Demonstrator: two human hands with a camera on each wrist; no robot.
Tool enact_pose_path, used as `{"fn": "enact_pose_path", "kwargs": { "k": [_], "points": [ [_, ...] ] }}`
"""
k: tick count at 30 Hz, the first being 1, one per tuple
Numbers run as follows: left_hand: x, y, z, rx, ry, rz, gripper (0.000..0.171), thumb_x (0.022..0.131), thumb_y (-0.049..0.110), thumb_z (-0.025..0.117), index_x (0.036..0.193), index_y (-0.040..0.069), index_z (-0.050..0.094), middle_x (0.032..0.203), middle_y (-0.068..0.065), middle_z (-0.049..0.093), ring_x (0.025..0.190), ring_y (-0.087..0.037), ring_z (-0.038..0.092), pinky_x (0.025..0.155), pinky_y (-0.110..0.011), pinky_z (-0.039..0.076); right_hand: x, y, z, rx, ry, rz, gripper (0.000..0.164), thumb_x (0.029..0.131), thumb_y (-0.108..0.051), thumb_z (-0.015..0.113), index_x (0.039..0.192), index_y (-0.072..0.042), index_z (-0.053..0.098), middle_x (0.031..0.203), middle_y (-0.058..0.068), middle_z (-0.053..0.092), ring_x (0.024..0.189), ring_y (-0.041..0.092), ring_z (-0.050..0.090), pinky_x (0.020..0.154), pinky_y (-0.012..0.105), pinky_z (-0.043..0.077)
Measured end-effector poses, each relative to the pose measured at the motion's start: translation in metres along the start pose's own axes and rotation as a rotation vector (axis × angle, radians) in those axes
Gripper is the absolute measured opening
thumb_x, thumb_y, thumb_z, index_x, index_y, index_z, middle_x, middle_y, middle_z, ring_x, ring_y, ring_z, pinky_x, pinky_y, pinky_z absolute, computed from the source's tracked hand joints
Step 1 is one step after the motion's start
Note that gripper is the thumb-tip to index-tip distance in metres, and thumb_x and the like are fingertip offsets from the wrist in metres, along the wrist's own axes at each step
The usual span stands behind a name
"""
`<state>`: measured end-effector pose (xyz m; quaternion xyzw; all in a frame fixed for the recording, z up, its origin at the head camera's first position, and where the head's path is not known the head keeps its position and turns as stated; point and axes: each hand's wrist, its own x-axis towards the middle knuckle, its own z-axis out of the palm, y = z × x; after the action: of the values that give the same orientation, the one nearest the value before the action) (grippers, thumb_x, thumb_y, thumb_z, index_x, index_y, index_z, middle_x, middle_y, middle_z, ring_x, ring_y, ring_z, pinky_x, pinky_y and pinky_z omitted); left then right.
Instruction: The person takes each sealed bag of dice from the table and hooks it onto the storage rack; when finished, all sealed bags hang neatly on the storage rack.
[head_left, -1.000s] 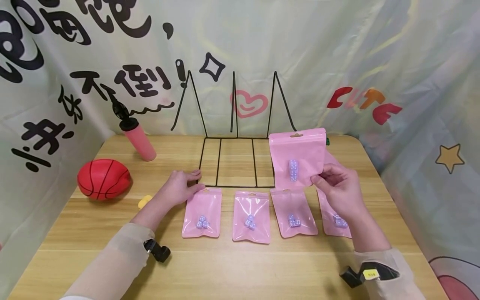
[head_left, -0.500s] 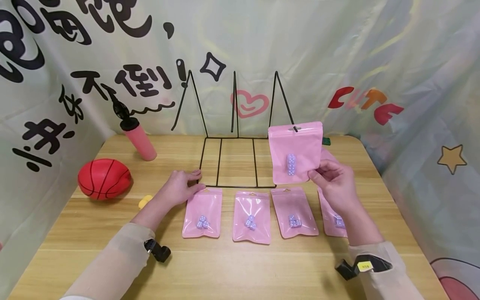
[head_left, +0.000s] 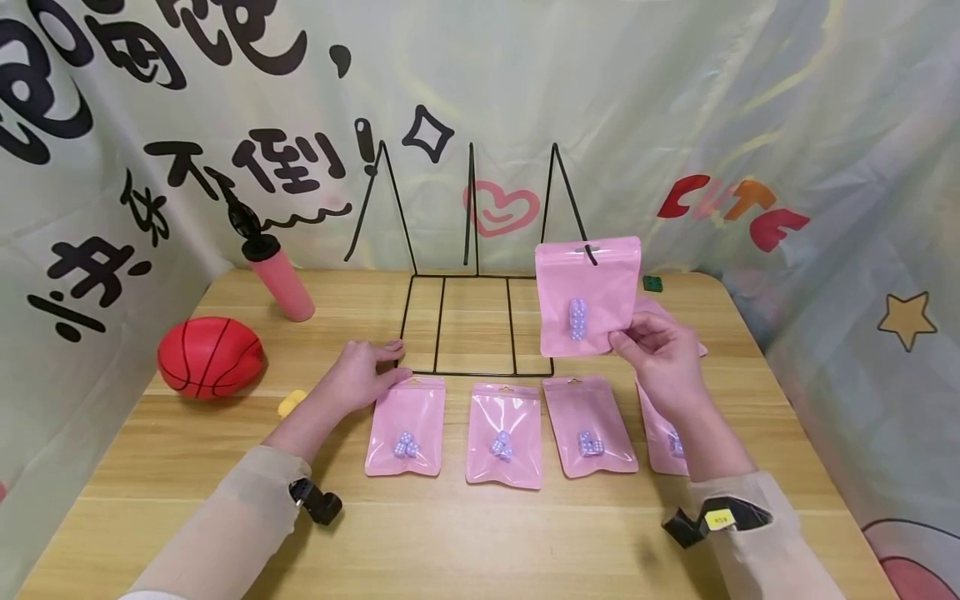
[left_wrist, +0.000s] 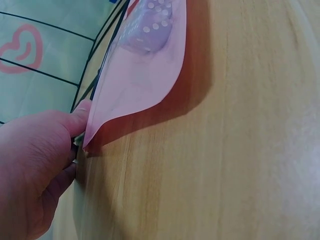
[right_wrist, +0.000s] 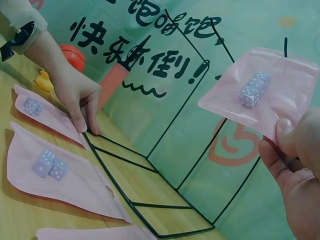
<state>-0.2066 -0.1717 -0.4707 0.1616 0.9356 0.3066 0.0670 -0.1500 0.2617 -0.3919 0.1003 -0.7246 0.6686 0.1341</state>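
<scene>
My right hand (head_left: 660,358) pinches the lower right corner of a pink zip pouch (head_left: 561,279) with a stack of lilac dotted dice (head_left: 577,319) inside. The tip of the right hook (head_left: 590,252) of a black wire display rack (head_left: 439,325) pokes through the pouch's hang hole. In the right wrist view, the same pouch (right_wrist: 225,95) tilts out from that hook. My left hand (head_left: 362,373) holds the rack's front left corner between thumb and fingers. Close by the left thumb lies the top edge of another pink pouch (left_wrist: 135,80).
Pink pouches with dice lie in a row before the rack: left (head_left: 405,408), middle (head_left: 504,408), right (head_left: 585,404), and one partly under my right arm (head_left: 654,417). Left stand a red ball (head_left: 210,357), a pink hand pump (head_left: 281,283) and a yellow toy (head_left: 291,403).
My right hand has moved the pouch back and left, and its hang hole now sits over the right hook's tip. The left hand has stayed on the rack.
</scene>
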Motion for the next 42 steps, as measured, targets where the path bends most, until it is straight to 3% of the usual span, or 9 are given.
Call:
{"fn": "enact_pose_path", "kwargs": {
  "k": [6, 10, 11, 14, 17, 24, 29, 34, 42],
  "points": [
    [0.000, 0.001, 0.000, 0.008, 0.003, 0.001, 0.050, 0.100, 0.031, 0.078, 0.139, 0.002, 0.067, 0.148, -0.010, 0.059, 0.136, -0.036, 0.055, 0.096, -0.041, 0.053, 0.007, 0.001, 0.003, 0.035, -0.001, 0.019, 0.010, 0.097, 0.014, 0.067, 0.105, 0.013, 0.072, 0.096, 0.006, 0.069, 0.083, 0.012, 0.069, 0.080, 0.021, 0.061],
    [0.000, 0.002, 0.000, -0.002, 0.002, -0.016, 0.051, 0.100, 0.031, 0.078, 0.140, 0.002, 0.066, 0.150, -0.010, 0.058, 0.098, -0.034, 0.070, 0.078, -0.041, 0.055, 0.015, 0.003, 0.007, 0.037, 0.015, 0.012, 0.006, 0.096, 0.012, 0.070, 0.102, 0.012, 0.072, 0.096, 0.006, 0.069, 0.083, 0.011, 0.070, 0.080, 0.021, 0.061],
    [0.000, 0.002, 0.000, -0.001, 0.004, -0.017, 0.051, 0.100, 0.031, 0.078, 0.140, 0.003, 0.066, 0.150, -0.010, 0.058, 0.098, -0.034, 0.070, 0.081, -0.043, 0.057, 0.016, 0.004, 0.008, 0.030, 0.021, 0.013, 0.005, 0.096, 0.011, 0.070, 0.102, 0.012, 0.072, 0.094, 0.006, 0.071, 0.081, 0.011, 0.069, 0.079, 0.021, 0.060],
    [0.000, 0.002, 0.000, -0.007, 0.009, -0.015, 0.050, 0.100, 0.030, 0.078, 0.139, 0.002, 0.066, 0.149, -0.010, 0.058, 0.121, -0.039, 0.066, 0.096, -0.047, 0.057, 0.021, 0.004, 0.009, -0.015, 0.035, 0.020, 0.005, 0.096, 0.011, 0.071, 0.101, 0.010, 0.072, 0.089, 0.003, 0.074, 0.078, 0.011, 0.069, 0.076, 0.020, 0.060],
    [0.000, 0.001, 0.001, -0.007, 0.015, -0.011, 0.050, 0.099, 0.030, 0.079, 0.139, 0.001, 0.067, 0.148, -0.010, 0.059, 0.145, -0.038, 0.044, 0.115, -0.050, 0.044, 0.025, 0.005, 0.009, -0.040, 0.043, 0.035, 0.005, 0.097, 0.010, 0.070, 0.100, 0.007, 0.073, 0.084, -0.001, 0.075, 0.076, 0.010, 0.068, 0.073, 0.019, 0.059],
    [-0.001, 0.002, 0.001, -0.009, 0.015, -0.012, 0.050, 0.100, 0.029, 0.078, 0.139, 0.001, 0.066, 0.149, -0.010, 0.059, 0.145, -0.038, 0.043, 0.102, -0.044, 0.051, 0.034, 0.008, 0.010, -0.070, 0.022, 0.023, 0.005, 0.099, 0.005, 0.071, 0.101, 0.008, 0.074, 0.083, -0.002, 0.075, 0.075, 0.013, 0.070, 0.073, 0.019, 0.058],
    [-0.002, 0.003, 0.002, -0.008, 0.004, -0.022, 0.050, 0.100, 0.029, 0.078, 0.139, 0.001, 0.066, 0.150, -0.011, 0.058, 0.145, -0.037, 0.045, 0.118, -0.051, 0.040, 0.040, 0.009, 0.011, -0.025, 0.028, 0.027, 0.004, 0.098, 0.008, 0.071, 0.099, 0.007, 0.075, 0.082, -0.002, 0.076, 0.074, 0.012, 0.069, 0.073, 0.020, 0.058],
    [-0.002, 0.002, 0.003, -0.007, 0.005, -0.020, 0.049, 0.100, 0.028, 0.078, 0.138, 0.001, 0.067, 0.149, -0.011, 0.058, 0.143, -0.036, 0.048, 0.118, -0.052, 0.036, 0.046, 0.012, 0.014, 0.071, 0.027, 0.021, 0.010, 0.096, 0.013, 0.069, 0.096, 0.004, 0.075, 0.082, 0.000, 0.076, 0.073, 0.011, 0.071, 0.075, 0.021, 0.060],
    [-0.001, 0.001, 0.003, 0.003, 0.009, -0.017, 0.048, 0.100, 0.029, 0.078, 0.138, 0.002, 0.067, 0.149, -0.011, 0.058, 0.144, -0.036, 0.047, 0.119, -0.053, 0.036, 0.053, 0.015, 0.014, 0.069, 0.031, 0.040, 0.004, 0.097, 0.009, 0.071, 0.101, 0.008, 0.073, 0.083, 0.001, 0.075, 0.074, 0.013, 0.071, 0.075, 0.021, 0.060]
  ]
}}
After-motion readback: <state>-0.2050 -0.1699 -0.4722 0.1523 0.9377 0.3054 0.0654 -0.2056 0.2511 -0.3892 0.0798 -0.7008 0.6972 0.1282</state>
